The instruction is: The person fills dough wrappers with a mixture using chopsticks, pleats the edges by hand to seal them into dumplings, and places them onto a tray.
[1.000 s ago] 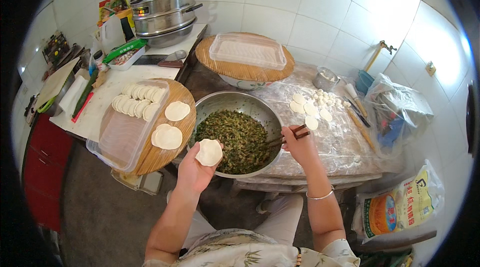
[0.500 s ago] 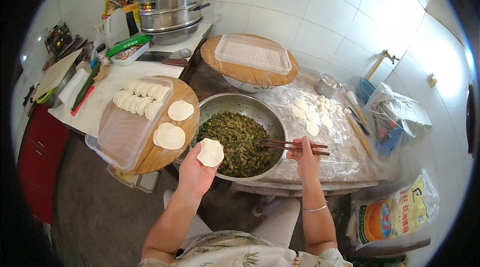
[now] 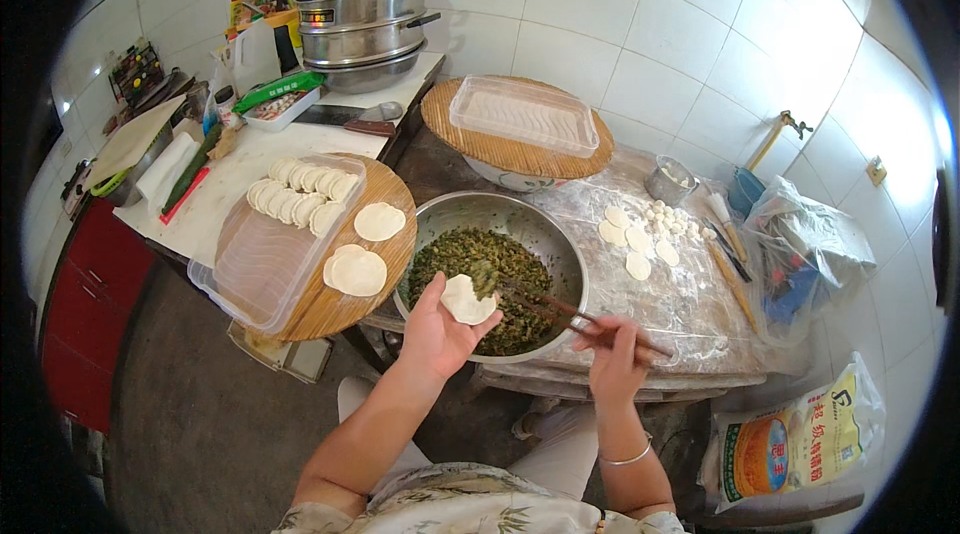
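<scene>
The left hand (image 3: 440, 334) is turned palm up and partly open, its fingers and thumb lightly curled to cradle a round white wrapper (image 3: 466, 304) just over the near edge of the metal bowl (image 3: 577, 259). The wrapper lies across the fingers, facing up. The right hand (image 3: 615, 362) is closed around a pair of brown chopsticks (image 3: 588, 323), gripping them toward their right ends, while the other ends slant left and away over the bowl to the wrapper. At those tips a small clump of green filling (image 3: 485, 278) sits against the far right edge of the wrapper; whether it rests wholly on the wrapper or is partly held by the chopsticks, I cannot tell. More chopped green mixture (image 3: 480, 252) covers the bottom of the bowl. To the left, a round wooden board (image 3: 398, 196) carries three or so loose wrappers (image 3: 357, 274) on its right side and a clear plastic tray (image 3: 262, 264) on its left; folded dumplings (image 3: 300, 196) stand in rows at the far end of the tray. Right of the bowl, on a floury table (image 3: 650, 319), lie several flat dough rounds (image 3: 638, 266), a group of small dough pieces (image 3: 672, 222) and a rolling pin (image 3: 732, 286).
</scene>
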The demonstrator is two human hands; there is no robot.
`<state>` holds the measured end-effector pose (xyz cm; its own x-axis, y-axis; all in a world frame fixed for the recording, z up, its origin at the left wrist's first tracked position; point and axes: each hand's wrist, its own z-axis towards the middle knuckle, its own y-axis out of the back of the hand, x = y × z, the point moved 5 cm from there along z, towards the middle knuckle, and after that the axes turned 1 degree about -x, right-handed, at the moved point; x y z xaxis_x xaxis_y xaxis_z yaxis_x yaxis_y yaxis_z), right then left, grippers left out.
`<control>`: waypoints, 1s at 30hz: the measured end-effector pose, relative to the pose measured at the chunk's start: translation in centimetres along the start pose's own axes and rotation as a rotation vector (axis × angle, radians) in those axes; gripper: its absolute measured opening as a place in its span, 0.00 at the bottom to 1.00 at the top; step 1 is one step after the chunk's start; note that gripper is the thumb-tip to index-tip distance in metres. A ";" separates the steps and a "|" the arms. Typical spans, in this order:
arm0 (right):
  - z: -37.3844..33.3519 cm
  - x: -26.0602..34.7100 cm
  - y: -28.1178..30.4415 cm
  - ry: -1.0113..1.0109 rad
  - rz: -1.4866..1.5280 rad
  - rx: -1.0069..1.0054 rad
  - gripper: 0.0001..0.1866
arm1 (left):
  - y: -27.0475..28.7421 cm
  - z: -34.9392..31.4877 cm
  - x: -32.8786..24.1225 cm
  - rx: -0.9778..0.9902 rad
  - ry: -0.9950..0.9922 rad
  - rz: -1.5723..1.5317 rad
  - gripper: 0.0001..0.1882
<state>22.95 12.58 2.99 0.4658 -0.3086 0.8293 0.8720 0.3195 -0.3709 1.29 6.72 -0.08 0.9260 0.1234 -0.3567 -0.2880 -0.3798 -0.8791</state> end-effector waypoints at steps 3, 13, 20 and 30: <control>-2.6 1.5 -2.1 0.412 -0.491 0.299 0.15 | -0.9 0.1 0.3 0.103 0.030 0.008 0.28; -3.8 4.3 -5.3 0.651 -0.669 0.715 0.14 | 0.4 0.5 -0.1 0.076 0.016 -0.014 0.37; -1.7 1.3 0.4 0.013 0.044 0.139 0.16 | -0.3 -0.7 -0.8 0.216 0.054 -0.111 0.44; -0.9 -1.6 1.7 -0.247 0.345 -0.021 0.16 | -0.8 -2.6 -0.1 0.341 0.160 -0.106 0.44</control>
<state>23.85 12.86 0.68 0.6828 0.0375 0.7296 0.6756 0.3476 -0.6502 2.05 4.63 1.43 0.9735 -0.0092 -0.2286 -0.2288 -0.0424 -0.9725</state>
